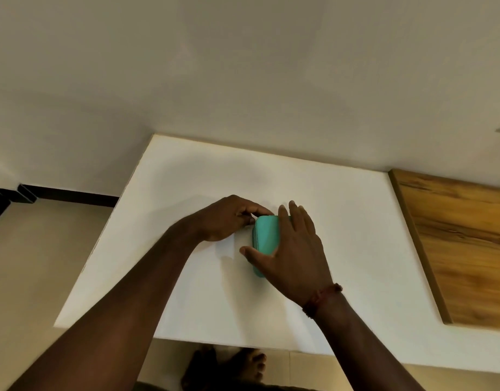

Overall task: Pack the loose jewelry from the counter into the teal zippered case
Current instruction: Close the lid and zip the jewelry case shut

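The right hand is lying flat and spread over the shut-looking teal case while the left hand is pinching its far corner, probably the zipper; with no loose jewelry showing near either hand, packing seems nearly finished.

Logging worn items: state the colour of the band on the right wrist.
Reddish-brown wrist band, seen in the head view.

The case lies on the counter, wooden board to its right.
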